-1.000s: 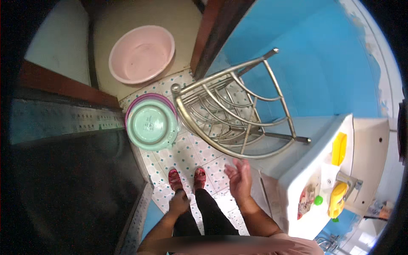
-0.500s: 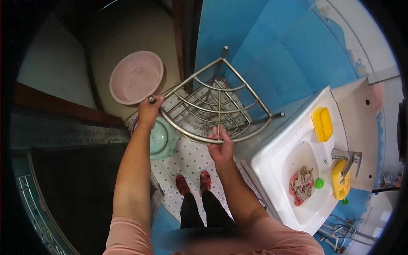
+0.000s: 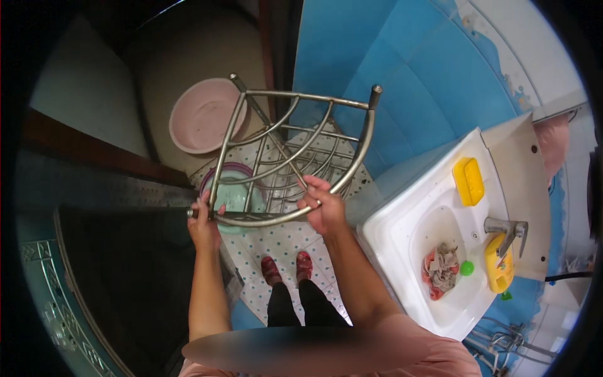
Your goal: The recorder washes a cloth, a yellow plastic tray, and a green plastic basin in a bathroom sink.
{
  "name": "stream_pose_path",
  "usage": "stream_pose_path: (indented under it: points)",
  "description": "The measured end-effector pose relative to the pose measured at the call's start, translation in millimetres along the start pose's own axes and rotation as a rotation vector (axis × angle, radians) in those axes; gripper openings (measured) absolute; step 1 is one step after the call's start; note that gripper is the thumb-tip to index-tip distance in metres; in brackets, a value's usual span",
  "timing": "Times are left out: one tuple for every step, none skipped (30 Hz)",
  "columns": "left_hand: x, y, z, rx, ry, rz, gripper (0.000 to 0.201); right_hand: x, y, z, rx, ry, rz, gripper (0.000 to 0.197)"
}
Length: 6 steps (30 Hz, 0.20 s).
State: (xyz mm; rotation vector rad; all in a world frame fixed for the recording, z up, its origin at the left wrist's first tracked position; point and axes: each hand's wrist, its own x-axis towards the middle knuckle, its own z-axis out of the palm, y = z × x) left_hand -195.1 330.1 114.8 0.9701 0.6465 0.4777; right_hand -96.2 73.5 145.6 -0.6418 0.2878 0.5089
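A metal corner rack (image 3: pixel 295 169) with a curved front rail and several tiers of thin bars is held up in front of me, tilted over the floor. My left hand (image 3: pixel 204 221) is closed round its near left corner, by the end of a post. My right hand (image 3: pixel 324 206) grips the curved front rail where a middle bar meets it, with fingers wrapped over the metal. Through the bars, a pale green basin (image 3: pixel 232 195) and a purple rim (image 3: pixel 233 168) show on the tiled floor, partly hidden by the rack.
A pink basin (image 3: pixel 204 119) sits on the floor at far left. At right stands a white sink (image 3: pixel 402 220) with a wet cloth (image 3: pixel 443 267), a yellow soap dish (image 3: pixel 468 181), a yellow bottle (image 3: pixel 500 267) and a faucet (image 3: pixel 507 230). Blue wall panels (image 3: pixel 408 81) rise behind; a dark panel (image 3: pixel 119 270) borders the left.
The rack has turned in my hands: its left corner has swung toward me and its far right post now points up at the back. My left hand has come nearer.
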Motion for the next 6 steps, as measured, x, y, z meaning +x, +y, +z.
stream_pose_path:
  points:
    - [-10.8, 4.2, -11.0, -0.01, -0.044, 0.037, 0.01, -13.5, -0.9, 14.2, 0.045, 0.007, 0.019, 0.025]
    - [-21.7, 8.4, -23.5, -0.02, -0.088, 0.075, 0.01, -20.0, 2.9, 14.8, 0.047, 0.001, 0.028, 0.025]
    - [-30.7, 9.5, -41.2, -0.07, -0.172, 0.082, 0.017, -28.5, 4.0, 14.9, 0.038, -0.07, 0.038, 0.026]
    - [-40.9, 18.8, -46.7, -0.067, -0.171, 0.088, 0.017, -35.4, 5.9, 12.0, 0.029, -0.14, 0.046, 0.026]
    - [-51.4, 31.5, -52.7, -0.042, -0.225, -0.107, 0.024, -40.6, 8.6, 2.3, -0.001, -0.208, 0.047, 0.027]
    - [-64.6, 53.3, -51.7, -0.017, -0.274, -0.303, 0.033, -48.3, 7.8, 0.2, -0.001, -0.268, 0.075, 0.028]
